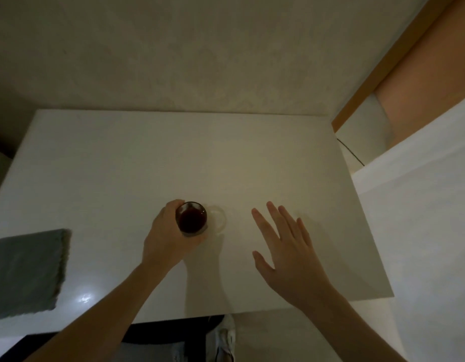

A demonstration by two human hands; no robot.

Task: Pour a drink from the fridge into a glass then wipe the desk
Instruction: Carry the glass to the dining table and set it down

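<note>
A clear glass mug (191, 218) with a dark drink in it stands on the white desk (174, 158), its handle pointing right. My left hand (164, 236) is wrapped around the mug's left and near side. My right hand (281, 244) hovers flat over the desk to the right of the mug, fingers spread, holding nothing. A grey-green folded cloth (27, 273) lies at the desk's left edge, well apart from both hands. No drink bottle is in view.
The desk backs onto a pale wall. At the right stand a white surface (422, 218) and a wood-edged opening (370, 100), with a thin dark cable (350, 152) beside the desk's far right corner. Below the near edge I see a dark seat and a shoe (226, 335).
</note>
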